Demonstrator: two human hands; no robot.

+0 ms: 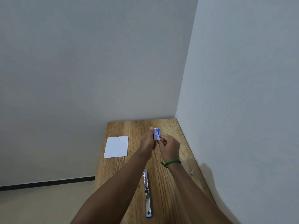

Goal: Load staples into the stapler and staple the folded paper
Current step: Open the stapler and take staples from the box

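Hands met above the far half of the table (176, 139), both arms extended. Our left hand (147, 141) gripped the staple box (157, 134) along its left edge, holding the box upright and clear of the surface. Our right hand (169, 147) pinched the lower right corner of the same box with its fingertips; a green wristband (171, 162) circled that wrist. Nearer to us, between the forearms, the stapler (147, 194) lay flat on the wood, swung fully open into one long line with its metal channel exposed. We noted the folded paper (116, 147) lying flat to the left of the hands, near the table's left edge. A small metallic piece (192, 172) rested by the right edge, against the wall (242, 94).
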